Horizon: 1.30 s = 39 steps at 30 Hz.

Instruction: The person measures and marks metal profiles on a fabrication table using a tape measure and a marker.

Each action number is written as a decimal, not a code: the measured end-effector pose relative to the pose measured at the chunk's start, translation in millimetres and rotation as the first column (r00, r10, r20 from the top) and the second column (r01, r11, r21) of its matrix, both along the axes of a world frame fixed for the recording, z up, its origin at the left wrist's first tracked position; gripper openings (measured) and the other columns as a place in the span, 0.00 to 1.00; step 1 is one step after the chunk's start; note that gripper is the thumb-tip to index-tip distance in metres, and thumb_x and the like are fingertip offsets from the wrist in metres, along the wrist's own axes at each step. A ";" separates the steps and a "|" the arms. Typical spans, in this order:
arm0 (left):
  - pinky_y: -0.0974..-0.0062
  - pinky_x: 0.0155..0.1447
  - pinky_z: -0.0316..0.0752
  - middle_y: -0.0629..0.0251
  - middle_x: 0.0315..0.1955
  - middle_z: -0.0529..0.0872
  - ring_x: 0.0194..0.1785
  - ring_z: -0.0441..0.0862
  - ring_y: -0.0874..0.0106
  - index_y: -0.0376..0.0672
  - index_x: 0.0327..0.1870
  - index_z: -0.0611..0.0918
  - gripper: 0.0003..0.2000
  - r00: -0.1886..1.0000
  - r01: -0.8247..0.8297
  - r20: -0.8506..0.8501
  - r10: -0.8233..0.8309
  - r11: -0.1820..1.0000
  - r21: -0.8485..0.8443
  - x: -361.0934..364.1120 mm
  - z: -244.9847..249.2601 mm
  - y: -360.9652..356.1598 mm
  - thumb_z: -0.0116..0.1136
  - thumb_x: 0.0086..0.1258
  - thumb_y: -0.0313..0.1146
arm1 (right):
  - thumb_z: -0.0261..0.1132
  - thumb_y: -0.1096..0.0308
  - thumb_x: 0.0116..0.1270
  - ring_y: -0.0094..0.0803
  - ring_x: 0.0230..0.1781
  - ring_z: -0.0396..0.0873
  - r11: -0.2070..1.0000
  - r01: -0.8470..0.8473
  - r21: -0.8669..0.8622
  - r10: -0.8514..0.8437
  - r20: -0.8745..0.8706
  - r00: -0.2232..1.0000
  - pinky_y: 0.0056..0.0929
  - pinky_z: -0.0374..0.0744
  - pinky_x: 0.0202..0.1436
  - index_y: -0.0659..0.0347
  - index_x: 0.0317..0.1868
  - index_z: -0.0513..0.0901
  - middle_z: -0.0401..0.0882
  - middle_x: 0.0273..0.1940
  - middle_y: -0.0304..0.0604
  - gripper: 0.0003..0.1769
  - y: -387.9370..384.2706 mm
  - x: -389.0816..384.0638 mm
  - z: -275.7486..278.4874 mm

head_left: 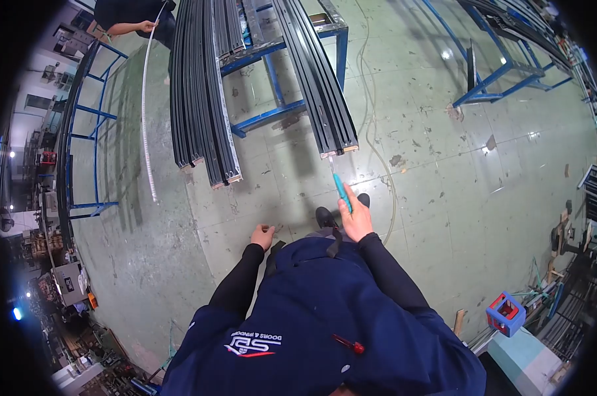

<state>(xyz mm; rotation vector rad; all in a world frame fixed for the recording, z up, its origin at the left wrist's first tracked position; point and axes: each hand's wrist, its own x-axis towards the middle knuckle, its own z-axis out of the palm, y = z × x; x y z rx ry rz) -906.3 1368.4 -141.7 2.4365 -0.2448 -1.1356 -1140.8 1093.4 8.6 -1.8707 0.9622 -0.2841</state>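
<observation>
My right hand (358,221) is closed around a teal-handled tool (342,191) with a thin metal end; its exact kind is too small to tell. That metal end points at the near end of a bundle of dark metal profiles (318,86), at or very close to it. My left hand (263,236) hangs low in front of my body with its fingers loosely curled, and nothing shows in it. Ahead of it lies a wider group of dark profiles (202,86), their cut ends facing me.
A blue metal stand (268,119) carries the profiles. At the upper left, another person's hand (146,26) holds a long pale strip (146,112). Blue racks (95,109) stand left and right. A hose (371,99) runs along the floor. A blue-and-red crate (506,313) sits lower right.
</observation>
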 end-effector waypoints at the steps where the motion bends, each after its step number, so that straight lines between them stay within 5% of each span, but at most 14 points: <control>1: 0.65 0.60 0.78 0.45 0.53 0.86 0.56 0.85 0.58 0.31 0.61 0.77 0.27 0.999 -0.020 -0.028 0.019 1.000 -0.015 0.9 -1.7 -0.8 0.62 0.72 0.46 | 0.58 0.54 0.77 0.59 0.53 0.82 1.000 -0.017 0.003 0.017 0.010 1.000 0.46 0.78 0.58 0.50 0.76 0.66 0.83 0.50 0.63 0.31 1.6 -1.4 -1.2; 12: 0.65 0.60 0.78 0.46 0.53 0.86 0.55 0.85 0.57 0.32 0.61 0.77 0.27 0.989 0.089 -0.113 -0.097 0.994 -0.069 0.7 -5.0 -34.5 0.61 0.71 0.46 | 0.56 0.55 0.79 0.57 0.55 0.83 0.959 0.278 -0.060 -0.274 0.064 0.960 0.43 0.78 0.58 0.53 0.76 0.67 0.82 0.55 0.63 0.29 -22.1 -37.5 1.9; 26: 0.65 0.63 0.77 0.49 0.52 0.87 0.58 0.84 0.57 0.36 0.61 0.79 0.28 0.982 0.162 -0.095 -0.162 0.987 -0.017 1.8 14.4 -59.2 0.63 0.70 0.50 | 0.56 0.55 0.77 0.56 0.60 0.80 0.980 0.199 -0.006 -0.198 0.053 0.979 0.44 0.76 0.64 0.53 0.75 0.68 0.81 0.58 0.62 0.29 -17.3 -30.2 15.6; 28: 0.65 0.61 0.78 0.51 0.52 0.87 0.57 0.85 0.58 0.36 0.62 0.78 0.28 0.956 -0.058 -0.293 0.026 0.993 -0.103 -2.0 12.7 -69.5 0.62 0.71 0.51 | 0.56 0.55 0.77 0.57 0.62 0.78 0.997 0.070 -0.033 -0.067 0.103 0.992 0.44 0.75 0.66 0.53 0.75 0.69 0.80 0.60 0.62 0.29 -12.7 -30.3 12.5; 29: 0.65 0.60 0.78 0.53 0.52 0.88 0.57 0.85 0.59 0.37 0.63 0.78 0.29 0.912 -0.172 -0.395 0.109 0.977 -0.128 -4.9 10.6 -77.5 0.61 0.72 0.52 | 0.56 0.55 0.78 0.56 0.65 0.76 0.990 0.137 0.037 -0.138 0.042 0.990 0.43 0.73 0.68 0.55 0.74 0.70 0.78 0.63 0.62 0.28 -10.0 -30.6 11.2; 33: 0.56 0.71 0.68 0.53 0.69 0.73 0.70 0.73 0.59 0.37 0.71 0.68 0.36 0.818 -0.384 -0.558 0.139 0.854 -0.351 -19.8 92.8 -154.3 0.49 0.77 0.61 | 0.55 0.53 0.78 0.57 0.63 0.78 1.000 0.014 0.019 -0.015 0.057 0.998 0.42 0.74 0.66 0.54 0.74 0.70 0.79 0.61 0.62 0.29 -2.0 -26.5 19.9; 36: 0.55 0.76 0.62 0.51 0.75 0.64 0.77 0.64 0.57 0.37 0.75 0.61 0.41 0.801 -0.457 -0.589 0.109 0.747 -0.484 -17.9 100.9 -211.8 0.49 0.75 0.65 | 0.55 0.53 0.78 0.56 0.63 0.78 0.972 0.227 0.055 -0.228 0.015 0.974 0.42 0.75 0.65 0.54 0.75 0.69 0.80 0.60 0.61 0.29 -0.5 -22.7 24.7; 37: 0.54 0.77 0.60 0.50 0.76 0.62 0.78 0.62 0.57 0.37 0.76 0.59 0.43 0.807 -0.472 -0.577 0.127 0.726 -0.500 -24.7 112.5 -223.1 0.49 0.75 0.65 | 0.55 0.52 0.79 0.56 0.63 0.78 0.992 0.105 0.065 -0.102 -0.046 0.994 0.42 0.75 0.65 0.55 0.75 0.67 0.80 0.61 0.60 0.30 -0.8 -24.6 26.2; 39: 0.55 0.76 0.62 0.48 0.75 0.62 0.77 0.64 0.56 0.39 0.77 0.57 0.42 0.799 -0.510 -0.576 0.172 0.702 -0.497 -33.4 126.9 -244.5 0.49 0.75 0.65 | 0.55 0.53 0.79 0.55 0.63 0.79 0.978 0.209 0.007 -0.209 0.022 0.978 0.42 0.75 0.65 0.55 0.76 0.66 0.79 0.62 0.60 0.30 8.8 -29.2 22.6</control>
